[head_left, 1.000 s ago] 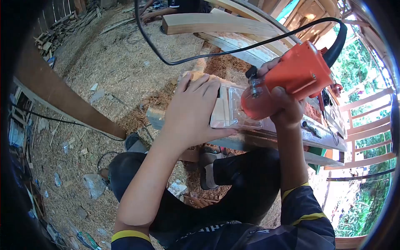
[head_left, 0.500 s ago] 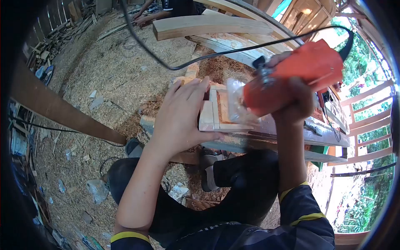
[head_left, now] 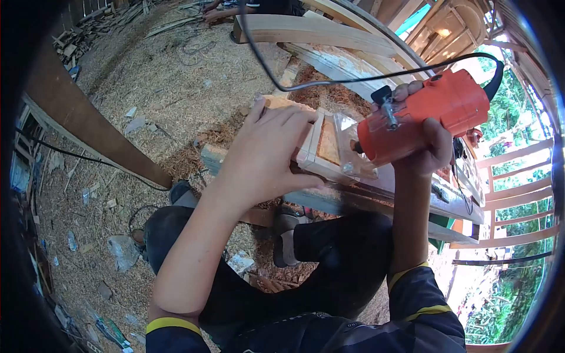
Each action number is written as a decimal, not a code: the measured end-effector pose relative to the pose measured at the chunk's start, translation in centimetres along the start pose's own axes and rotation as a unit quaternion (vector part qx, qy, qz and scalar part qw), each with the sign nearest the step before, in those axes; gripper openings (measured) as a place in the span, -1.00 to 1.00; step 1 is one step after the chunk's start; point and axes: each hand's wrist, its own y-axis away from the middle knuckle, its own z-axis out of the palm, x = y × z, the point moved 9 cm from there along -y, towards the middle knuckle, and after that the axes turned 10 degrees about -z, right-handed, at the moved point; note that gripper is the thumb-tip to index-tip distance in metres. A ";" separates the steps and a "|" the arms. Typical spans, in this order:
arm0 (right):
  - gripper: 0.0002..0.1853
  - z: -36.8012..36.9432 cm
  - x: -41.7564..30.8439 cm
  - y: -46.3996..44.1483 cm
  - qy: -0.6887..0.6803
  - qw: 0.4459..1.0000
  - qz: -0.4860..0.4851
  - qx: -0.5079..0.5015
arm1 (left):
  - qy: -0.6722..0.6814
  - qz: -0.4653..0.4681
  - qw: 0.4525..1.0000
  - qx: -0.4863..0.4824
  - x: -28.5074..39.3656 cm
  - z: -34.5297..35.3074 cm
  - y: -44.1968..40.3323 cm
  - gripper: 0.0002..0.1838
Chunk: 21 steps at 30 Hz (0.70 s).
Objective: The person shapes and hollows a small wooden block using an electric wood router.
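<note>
My right hand [head_left: 436, 144] is wrapped round an orange trim router [head_left: 454, 109], tilted on its side with the cord running off its rear. Its clear plastic base [head_left: 347, 138] faces left, close over a pale wooden piece [head_left: 312, 154] that has a recessed reddish-brown panel; whether they touch is hard to tell. My left hand [head_left: 259, 150] lies at the left end of that piece, thumb and fingers spread, fingertips by its far edge. The piece sits on a wooden bench [head_left: 376, 197].
The black cord [head_left: 318, 82] loops across the upper view. Long curved timbers [head_left: 318, 29] lie beyond the bench. Shavings cover the floor [head_left: 135, 159]. A brown curved board [head_left: 88, 112] stands at left. Another person's arm [head_left: 220, 15] shows at the top.
The router has tilted back, its base now facing more to the left and showing clearly. My left thumb has moved off the wooden piece's near edge, and the view has shifted slightly.
</note>
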 end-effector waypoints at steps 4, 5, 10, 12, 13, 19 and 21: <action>-0.22 1.6 0.8 0.1 -0.002 1.000 0.012 -0.005 | 0.032 -0.009 0.999 -0.005 -0.9 -0.8 -0.3 -0.04; -0.21 1.9 1.0 0.2 -0.008 1.000 0.017 -0.015 | 0.039 -0.015 0.999 -0.006 -1.1 -1.1 -0.3 -0.05; -0.21 3.3 2.1 0.5 -0.006 0.998 0.044 -0.036 | 0.041 -0.014 0.999 -0.010 -1.8 -1.0 -0.1 -0.08; -0.22 3.5 2.4 0.6 -0.005 0.998 0.052 -0.044 | 0.066 -0.012 0.998 0.000 -1.8 -1.3 -0.1 -0.11; -0.22 3.5 2.5 0.7 -0.009 0.997 0.055 -0.047 | 0.078 -0.015 0.997 -0.004 -1.9 -1.3 -0.2 -0.14; -0.25 3.6 2.8 0.6 0.047 0.994 0.035 -0.089 | 0.068 -0.021 0.997 0.005 -2.7 -0.7 -0.4 -0.21; -0.29 3.6 3.1 0.7 0.032 0.995 0.035 -0.086 | 0.074 -0.024 0.997 -0.003 -2.8 -0.6 -0.4 -0.22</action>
